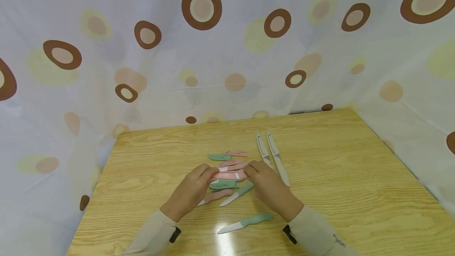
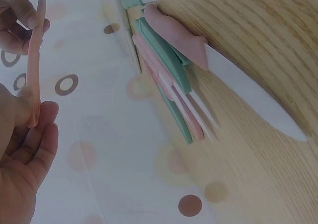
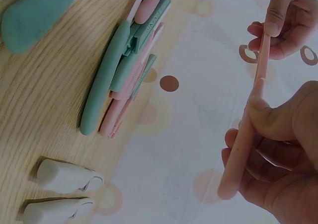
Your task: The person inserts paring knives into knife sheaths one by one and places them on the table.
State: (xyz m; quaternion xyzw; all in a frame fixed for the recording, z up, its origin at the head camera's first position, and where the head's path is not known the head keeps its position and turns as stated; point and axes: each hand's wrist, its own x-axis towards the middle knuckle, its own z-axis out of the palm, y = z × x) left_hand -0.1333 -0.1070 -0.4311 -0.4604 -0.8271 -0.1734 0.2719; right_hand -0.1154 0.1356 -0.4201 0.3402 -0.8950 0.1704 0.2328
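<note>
Both hands hold a pink knife (image 3: 238, 157) between them, raised above the table, with a pink sheath (image 1: 224, 175) over its blade. My left hand (image 1: 192, 188) pinches the sheath end between thumb and fingers. On the other side, my right hand (image 1: 266, 185) grips the handle, thumb on top and fingers curled beneath. How far the blade sits inside the sheath cannot be told. Just below the hands lie a pink-handled knife (image 1: 219, 195) and a green-handled knife (image 1: 239, 193), both with bare white blades. Green sheaths (image 1: 223, 185) lie close by.
Nearer the front edge lies another green-handled knife (image 1: 255, 219), blade pointing left. Two white knives (image 1: 279, 161) in sheaths lie side by side at the right. Behind the hands are a green sheath (image 1: 218, 157) and a pink sheath (image 1: 237, 153). A dotted curtain (image 1: 227, 50) encloses the wooden table (image 1: 341, 169).
</note>
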